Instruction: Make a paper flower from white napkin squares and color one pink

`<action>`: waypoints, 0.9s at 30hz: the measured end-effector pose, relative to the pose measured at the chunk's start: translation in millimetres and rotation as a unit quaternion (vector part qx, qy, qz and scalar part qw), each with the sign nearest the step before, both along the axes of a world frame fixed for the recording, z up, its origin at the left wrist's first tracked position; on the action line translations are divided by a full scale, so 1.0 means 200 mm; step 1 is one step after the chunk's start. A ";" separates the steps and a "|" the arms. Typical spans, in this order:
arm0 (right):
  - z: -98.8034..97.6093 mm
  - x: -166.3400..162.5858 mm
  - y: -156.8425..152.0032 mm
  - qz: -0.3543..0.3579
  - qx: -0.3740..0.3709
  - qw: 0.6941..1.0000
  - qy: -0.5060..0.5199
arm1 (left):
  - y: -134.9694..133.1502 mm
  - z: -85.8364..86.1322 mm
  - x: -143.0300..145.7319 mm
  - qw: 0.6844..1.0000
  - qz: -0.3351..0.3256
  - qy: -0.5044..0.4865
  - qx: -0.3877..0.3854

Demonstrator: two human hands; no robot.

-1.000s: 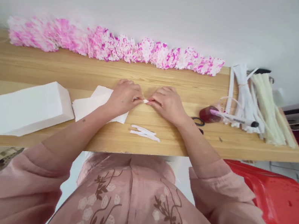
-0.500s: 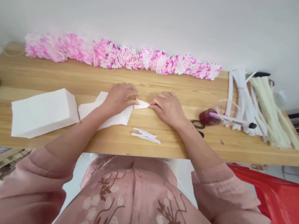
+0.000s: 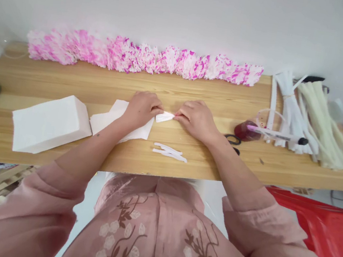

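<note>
Between my hands, over the wooden table (image 3: 197, 168): folded white paper (image 3: 164, 117), long axis roughly left-right, tapered end at right. Left hand (image 3: 142, 108) is closed in a thumb-and-finger pinch at the wider end; right hand (image 3: 194, 120) pinches the narrow tip. Neither hand nearer, both touching it. Remaining fingers curled, undersides hidden. Flat white sheets (image 3: 137, 134) lie partly under my left hand and forearm; white strips (image 3: 170, 152) nearer my body.
</note>
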State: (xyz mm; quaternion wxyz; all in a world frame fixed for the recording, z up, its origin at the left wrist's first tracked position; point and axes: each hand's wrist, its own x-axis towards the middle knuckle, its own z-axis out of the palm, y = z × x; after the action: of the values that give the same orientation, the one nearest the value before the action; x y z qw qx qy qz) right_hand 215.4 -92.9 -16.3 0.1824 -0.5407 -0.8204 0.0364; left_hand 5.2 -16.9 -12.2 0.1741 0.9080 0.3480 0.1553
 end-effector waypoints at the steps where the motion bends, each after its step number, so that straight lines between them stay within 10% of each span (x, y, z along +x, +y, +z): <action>1: 0.00 0.00 0.00 -0.001 0.001 1.000 -0.004 | 0.00 0.00 0.00 1.000 -0.006 0.009 0.010; 27: -0.02 0.04 0.00 0.020 -0.009 0.999 0.035 | -0.02 0.03 0.00 0.999 -0.041 0.024 0.021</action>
State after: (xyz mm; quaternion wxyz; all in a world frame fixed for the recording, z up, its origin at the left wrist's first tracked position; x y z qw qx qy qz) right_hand 223.5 -93.4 -19.5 0.2054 -0.5239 -0.8239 0.0668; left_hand 5.2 -21.7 -7.0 0.1529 0.9285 0.3110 0.1332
